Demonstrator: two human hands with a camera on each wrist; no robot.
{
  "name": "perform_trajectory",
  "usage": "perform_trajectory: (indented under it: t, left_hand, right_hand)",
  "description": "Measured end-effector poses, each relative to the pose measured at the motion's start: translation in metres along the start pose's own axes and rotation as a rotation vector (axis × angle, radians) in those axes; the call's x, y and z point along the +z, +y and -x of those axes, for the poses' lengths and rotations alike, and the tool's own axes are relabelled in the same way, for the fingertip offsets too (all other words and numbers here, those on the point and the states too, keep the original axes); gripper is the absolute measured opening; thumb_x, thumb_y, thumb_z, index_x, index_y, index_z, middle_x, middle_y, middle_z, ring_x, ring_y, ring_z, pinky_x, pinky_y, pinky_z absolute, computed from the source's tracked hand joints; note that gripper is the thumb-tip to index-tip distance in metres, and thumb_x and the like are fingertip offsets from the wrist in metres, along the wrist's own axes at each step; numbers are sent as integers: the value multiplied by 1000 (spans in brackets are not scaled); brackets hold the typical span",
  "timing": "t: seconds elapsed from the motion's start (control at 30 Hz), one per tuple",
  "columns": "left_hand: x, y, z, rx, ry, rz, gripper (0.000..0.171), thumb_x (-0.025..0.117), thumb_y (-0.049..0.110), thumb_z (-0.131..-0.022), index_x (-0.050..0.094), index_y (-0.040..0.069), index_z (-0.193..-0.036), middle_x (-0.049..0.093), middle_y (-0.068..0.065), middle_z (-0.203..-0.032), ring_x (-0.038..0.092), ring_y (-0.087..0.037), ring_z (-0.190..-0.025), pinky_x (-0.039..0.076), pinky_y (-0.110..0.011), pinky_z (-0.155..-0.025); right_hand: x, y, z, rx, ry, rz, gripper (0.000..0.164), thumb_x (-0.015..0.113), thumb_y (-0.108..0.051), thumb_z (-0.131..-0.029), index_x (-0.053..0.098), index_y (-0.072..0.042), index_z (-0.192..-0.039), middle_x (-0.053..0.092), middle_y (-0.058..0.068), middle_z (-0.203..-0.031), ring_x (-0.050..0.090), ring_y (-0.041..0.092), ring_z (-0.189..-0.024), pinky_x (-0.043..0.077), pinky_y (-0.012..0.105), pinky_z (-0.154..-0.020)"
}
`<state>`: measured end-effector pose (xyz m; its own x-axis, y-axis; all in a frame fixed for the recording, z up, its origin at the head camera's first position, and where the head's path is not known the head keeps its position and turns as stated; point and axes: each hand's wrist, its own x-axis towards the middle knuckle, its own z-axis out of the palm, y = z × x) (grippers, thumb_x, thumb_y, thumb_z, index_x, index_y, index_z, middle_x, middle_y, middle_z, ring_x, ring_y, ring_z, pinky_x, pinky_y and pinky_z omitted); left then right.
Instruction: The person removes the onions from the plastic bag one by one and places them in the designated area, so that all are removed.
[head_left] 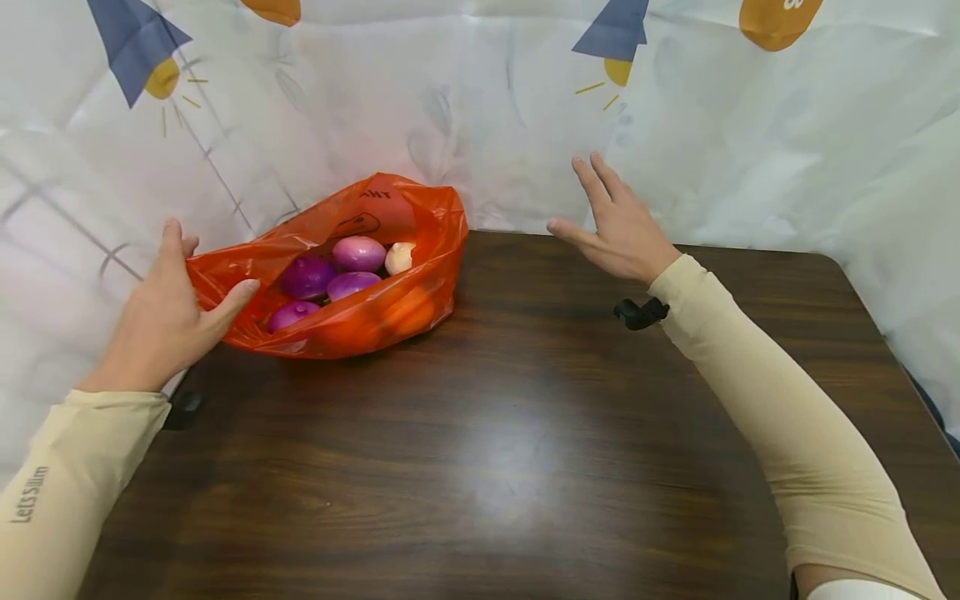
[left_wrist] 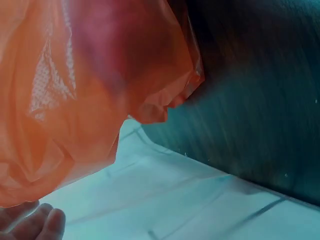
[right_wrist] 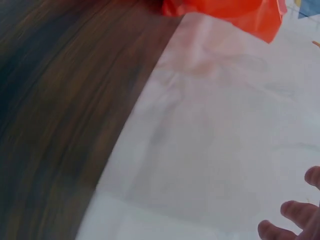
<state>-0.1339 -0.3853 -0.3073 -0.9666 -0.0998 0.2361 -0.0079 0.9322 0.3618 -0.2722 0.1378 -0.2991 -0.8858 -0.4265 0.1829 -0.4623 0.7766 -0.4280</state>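
A red-orange plastic bag (head_left: pixel 352 329) lies at the back left of the dark wooden table, its mouth gaping toward me. Several purple onions (head_left: pixel 303 277) show inside, along with a small pale bulb-like piece (head_left: pixel 399 257). At the bag's left end is my left hand (head_left: pixel 168 308), thumb and fingers straight and spread on either side of the rim. In the left wrist view, fingertips (left_wrist: pixel 52 222) show just below the bag's plastic. My right hand (head_left: pixel 622 229) is raised over the table's back edge, fingers extended and holding nothing, well right of the bag.
Behind the table (head_left: pixel 525 433) hangs a white patterned sheet (head_left: pixel 487 108), close to the bag's far side. The table's back edge runs under my right hand, and its rounded corner is at the far right. Both wrists wear black straps.
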Motion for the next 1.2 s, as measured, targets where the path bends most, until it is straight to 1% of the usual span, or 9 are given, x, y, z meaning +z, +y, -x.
perform_trajectory:
  t: [0.17, 0.27, 0.4, 0.5, 0.6, 0.67, 0.8, 0.9, 1.2]
  left_hand:
    - [2, 0, 6, -21, 22, 67, 100, 64, 45, -99, -2, 13, -166, 36, -25, -165, 48, -68, -116, 37, -80, -106]
    - [2, 0, 10, -29, 21, 132, 100, 64, 43, -99, -6, 21, -167, 34, -20, -168, 47, -67, -122, 33, -78, -112]
    - [4, 0, 12, -34, 11, 239, 99, 67, 39, -98, -5, 34, -166, 34, -14, -169, 45, -59, -135, 28, -73, -120]
    - [5, -2, 13, -59, -6, 305, 97, 68, 37, -97, -3, 39, -164, 33, -9, -170, 44, -52, -141, 36, -43, -129]
    - [5, -5, 13, -90, -32, 395, 95, 67, 33, -98, -1, 39, -164, 31, -5, -171, 48, -41, -143, 46, -8, -106]
    - [4, -7, 12, -102, -43, 487, 92, 66, 26, -100, 1, 36, -165, 33, -5, -169, 58, -24, -135, 48, 1, -87]
    - [3, -12, 14, -109, -47, 786, 87, 64, 9, -100, 9, 28, -165, 50, 1, -144, 64, 7, -103, 57, -5, -72]
    - [2, -16, 14, -113, -71, 954, 82, 62, 6, -101, 15, 25, -165, 52, 10, -126, 69, 5, -95, 60, -10, -70]
    - [4, -24, 11, -146, -201, 1121, 66, 53, 13, -107, 23, 27, -164, 50, 6, -134, 69, -6, -100, 64, -19, -72]
  right_hand:
    - [18, -10, -15, -8, -9, -141, 92, 48, -71, -98, 0, -33, -167, -2, 2, -177, 12, 34, -164, 20, 63, -131]
    - [28, -16, -23, -8, 3, -196, 92, 50, -69, -99, 1, -32, -168, 1, 0, -177, 11, 30, -164, 20, 60, -132]
    - [41, -23, -33, 0, 26, -332, 90, 52, -64, -100, 4, -29, -168, 10, -1, -176, 22, 29, -162, 32, 55, -128]
    - [50, -28, -39, 10, 42, -502, 83, 53, -56, -103, 9, -28, -168, 17, 3, -175, 39, 32, -155, 46, 53, -119]
    - [58, -34, -44, 18, 44, -719, 73, 51, -46, -107, 15, -27, -168, 24, 7, -173, 47, 31, -149, 52, 53, -113]
    - [63, -38, -46, 26, 25, -893, 68, 49, -43, -108, 19, -26, -167, 27, 10, -172, 49, 32, -148, 53, 54, -111]
    - [69, -47, -52, 53, -46, -1197, 63, 48, -40, -109, 24, -25, -166, 26, 10, -172, 43, 32, -151, 46, 59, -117]
    - [73, -52, -56, 80, -95, -1310, 62, 49, -38, -109, 27, -25, -165, 26, 10, -172, 40, 34, -153, 42, 63, -120]
    - [88, -64, -67, 158, -231, -1367, 60, 58, -32, -106, 36, -29, -161, 31, 3, -170, 38, 33, -153, 41, 70, -117]
